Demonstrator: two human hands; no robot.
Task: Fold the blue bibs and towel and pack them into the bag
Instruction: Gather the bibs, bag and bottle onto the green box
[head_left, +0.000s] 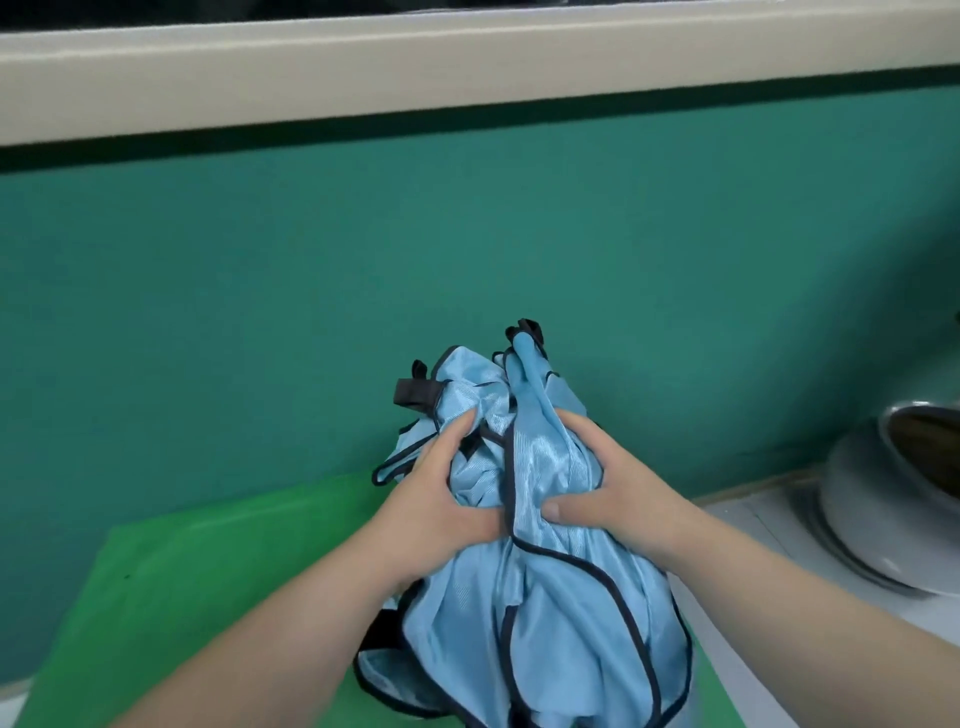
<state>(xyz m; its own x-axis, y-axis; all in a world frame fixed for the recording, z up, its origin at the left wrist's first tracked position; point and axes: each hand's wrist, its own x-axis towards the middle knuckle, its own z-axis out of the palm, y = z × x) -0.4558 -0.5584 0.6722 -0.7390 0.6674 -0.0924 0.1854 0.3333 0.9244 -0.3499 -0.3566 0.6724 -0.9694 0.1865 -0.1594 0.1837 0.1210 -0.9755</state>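
Bright green sheet (208, 571) covers the near surface from 6 to 9 o'clock, and a pale counter (769, 545) borders it toward 4 o'clock.

Two bare forearms come in from 7 and 5 o'clock and meet at the middle. One bunched bundle of blue bibs (561, 623), shiny light blue with dark edging, sits between them. How many bibs it holds cannot be counted. Its long axis runs from 6 toward 12 o'clock. The loose hems spread over the sheet at the near end and the gathered tops point away.

The left hand (441, 499) grips the bundle's left side, fingers curled into the folds. The right hand (608, 493) grips the right side, with its thumb pressed on the front and its fingers wrapped round behind. Both hands hold at mid-length, knuckles outward and thumbs nearly meeting.

Past the hands, one dark strap (410, 392) sticks out at 11 o'clock from the bundle's top.

One round metal vessel (893, 493) lies tilted on the counter at 3 o'clock. A teal wall (311, 286) rises behind everything, with one cream ledge (363, 67) above it at 12 o'clock.
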